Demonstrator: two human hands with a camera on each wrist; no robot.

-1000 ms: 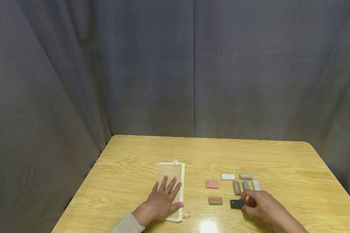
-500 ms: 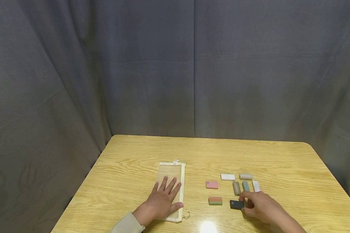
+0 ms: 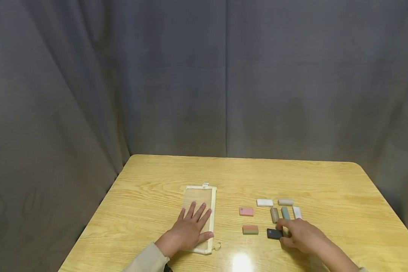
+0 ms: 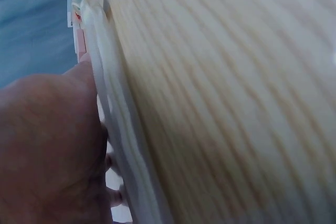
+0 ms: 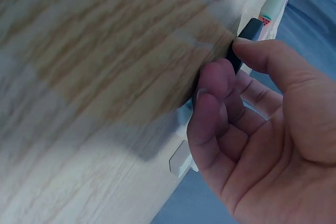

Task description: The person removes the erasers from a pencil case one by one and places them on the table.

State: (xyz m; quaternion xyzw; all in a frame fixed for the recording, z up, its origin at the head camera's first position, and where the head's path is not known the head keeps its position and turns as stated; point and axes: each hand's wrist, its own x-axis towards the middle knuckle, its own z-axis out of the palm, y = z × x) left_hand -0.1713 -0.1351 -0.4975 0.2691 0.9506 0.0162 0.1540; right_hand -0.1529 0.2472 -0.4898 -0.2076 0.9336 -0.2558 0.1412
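My left hand (image 3: 188, 231) lies flat with spread fingers on a pale zippered mesh pouch (image 3: 198, 194). In the left wrist view, the pouch's cream zip edge (image 4: 123, 108) runs beside the palm of that hand (image 4: 52, 145). On the right, my right hand (image 3: 302, 235) pinches the right end of a small black eraser (image 3: 274, 234) between thumb and index finger. The eraser rests on the table. In the right wrist view, the thumb of the right hand (image 5: 262, 124) touches one side of the black eraser (image 5: 248, 36), and curled fingers partly hide it.
Left of the black eraser are a pink eraser (image 3: 246, 211) and an orange-and-green one (image 3: 250, 229). Beyond it lie a white (image 3: 265, 203), a beige (image 3: 285, 202), a brown (image 3: 274, 215), a teal (image 3: 285, 212) and another white eraser (image 3: 297, 212). Grey curtains (image 3: 176, 83) hang behind the wooden table (image 3: 149, 170).
The right hand and black eraser have shifted slightly left. My left hand has stayed on the pouch. The whole head view has tilted a little, so the table sits slightly higher.
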